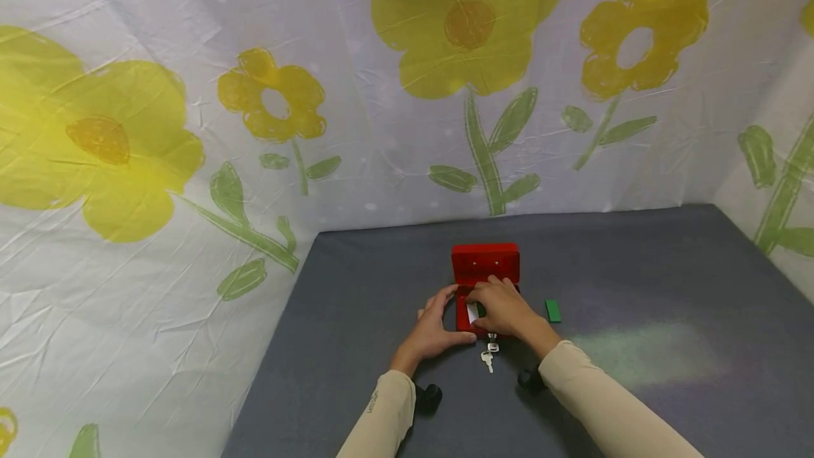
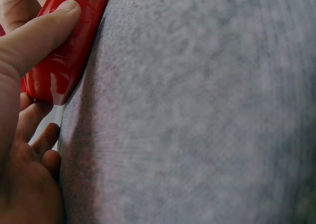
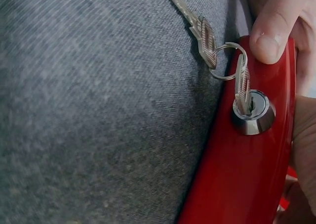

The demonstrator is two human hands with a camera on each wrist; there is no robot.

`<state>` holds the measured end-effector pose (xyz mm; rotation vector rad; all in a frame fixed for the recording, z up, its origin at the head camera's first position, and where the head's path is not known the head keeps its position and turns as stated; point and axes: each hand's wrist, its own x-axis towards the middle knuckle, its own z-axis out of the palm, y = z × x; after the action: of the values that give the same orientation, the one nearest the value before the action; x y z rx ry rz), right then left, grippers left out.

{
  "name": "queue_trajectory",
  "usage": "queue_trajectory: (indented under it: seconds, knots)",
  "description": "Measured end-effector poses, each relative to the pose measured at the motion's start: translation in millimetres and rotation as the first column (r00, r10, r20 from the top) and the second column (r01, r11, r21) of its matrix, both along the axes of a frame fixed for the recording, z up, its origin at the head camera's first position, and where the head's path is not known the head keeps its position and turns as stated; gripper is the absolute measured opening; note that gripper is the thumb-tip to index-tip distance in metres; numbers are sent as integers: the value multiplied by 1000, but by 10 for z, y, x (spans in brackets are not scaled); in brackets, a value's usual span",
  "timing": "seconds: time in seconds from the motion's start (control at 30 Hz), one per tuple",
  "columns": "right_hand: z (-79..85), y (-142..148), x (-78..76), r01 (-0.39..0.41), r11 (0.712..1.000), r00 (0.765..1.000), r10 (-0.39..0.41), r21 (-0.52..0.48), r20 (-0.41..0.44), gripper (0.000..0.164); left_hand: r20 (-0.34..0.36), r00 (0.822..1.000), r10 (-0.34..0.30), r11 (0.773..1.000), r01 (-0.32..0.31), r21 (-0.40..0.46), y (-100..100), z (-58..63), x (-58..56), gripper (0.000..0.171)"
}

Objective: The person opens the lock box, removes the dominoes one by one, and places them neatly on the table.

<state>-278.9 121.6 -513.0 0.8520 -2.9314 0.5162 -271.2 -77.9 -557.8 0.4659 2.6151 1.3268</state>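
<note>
Head view downward, wrist views close, red box (image 1: 485, 268) shared

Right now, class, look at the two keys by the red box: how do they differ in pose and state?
The inserted key sits in the lock of the red box; the loose key is outside it. The inserted key shows little of its blade, whereas the loose key shows both head and blade. Both are silver-coloured and share one ring.

Right hand (image 1: 505, 308) hides part of red box (image 1: 486, 272) interior; white item (image 1: 473, 312) inside too small to identify; box cropped in both wrist views.
</note>
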Motion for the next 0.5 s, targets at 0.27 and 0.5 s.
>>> queue_trajectory:
  seconds: [0.27, 0.5]
  knots:
    - [-42, 56, -2, -16, 999, 999, 15, -37, -32, 42, 1, 1000, 1, 1000, -1, -1, 8, -10, -6, 99]
    - [-63, 89, 15, -15, 996, 999, 11, -86, -41, 43, 0, 1000, 5, 1000, -5, -4, -1, -16, -7, 100]
